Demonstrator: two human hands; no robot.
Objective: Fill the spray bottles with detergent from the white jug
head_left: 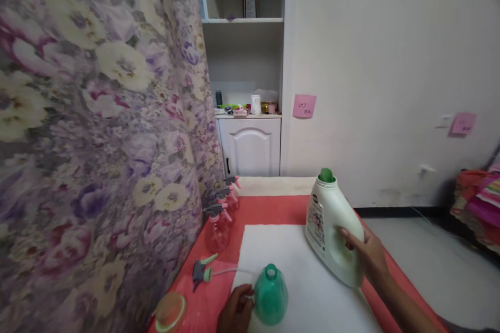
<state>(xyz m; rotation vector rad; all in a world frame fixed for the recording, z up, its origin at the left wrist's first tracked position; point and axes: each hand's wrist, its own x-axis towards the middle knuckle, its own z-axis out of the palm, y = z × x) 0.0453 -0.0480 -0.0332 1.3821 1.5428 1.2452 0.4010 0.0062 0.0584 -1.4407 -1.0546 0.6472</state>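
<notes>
A large pale detergent jug (335, 234) with a green spout in its neck is tilted a little to the left. My right hand (369, 255) is closed around its handle on the right side. In front of me a translucent green bottle (271, 296) stands with its mouth uncovered. My left hand (237, 309) has curled fingers pressed at the left side of this bottle. Beyond that hand lies a grey and green spray trigger head (202, 272), its thin clear tube (230, 270) pointing toward the green bottle.
Several clear spray bottles (217, 231) with pink and grey heads line the table's left side. A round-topped clear item (171, 312) sits at the near left. White cloth (312, 296) covers part of the red tabletop (269, 209). A floral curtain (117, 140) hangs close on the left.
</notes>
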